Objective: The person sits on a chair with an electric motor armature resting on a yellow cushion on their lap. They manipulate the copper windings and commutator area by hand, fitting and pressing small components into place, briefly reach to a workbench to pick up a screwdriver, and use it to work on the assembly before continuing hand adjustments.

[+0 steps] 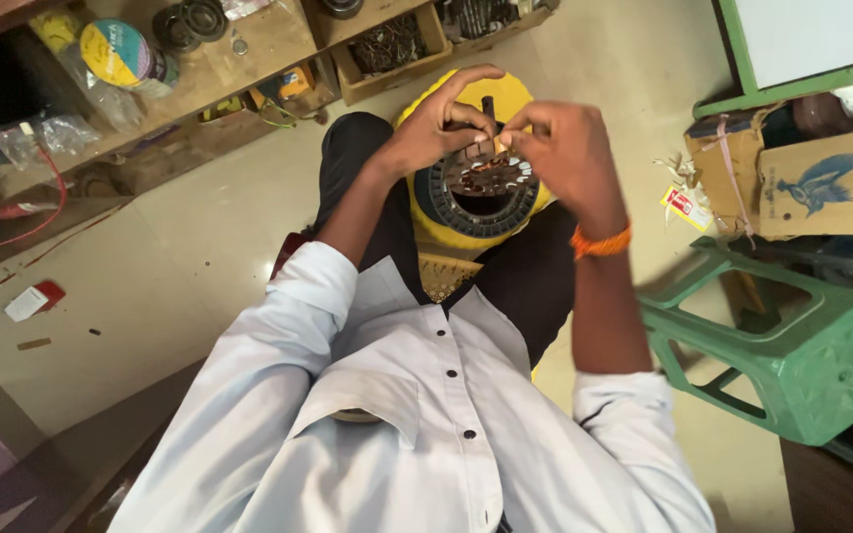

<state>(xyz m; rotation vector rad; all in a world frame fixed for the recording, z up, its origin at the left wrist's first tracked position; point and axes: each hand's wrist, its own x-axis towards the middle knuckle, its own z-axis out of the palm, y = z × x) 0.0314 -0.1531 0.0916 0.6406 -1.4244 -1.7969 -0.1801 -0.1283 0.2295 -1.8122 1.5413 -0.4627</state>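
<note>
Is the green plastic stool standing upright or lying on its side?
On its side. The green stool lies on the floor with its seat facing sideways and its legs pointing left.

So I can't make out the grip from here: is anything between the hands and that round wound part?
Nothing visible. Both the left hand and the right hand are already on the top edge of the round copper-wound stator, fingertips pinching a small pale piece there.

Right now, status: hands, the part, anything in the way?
Both hands up: left hand and right hand pinch at the round slotted motor core. Core sits on a yellow stand. Green stool right, apart.
</note>
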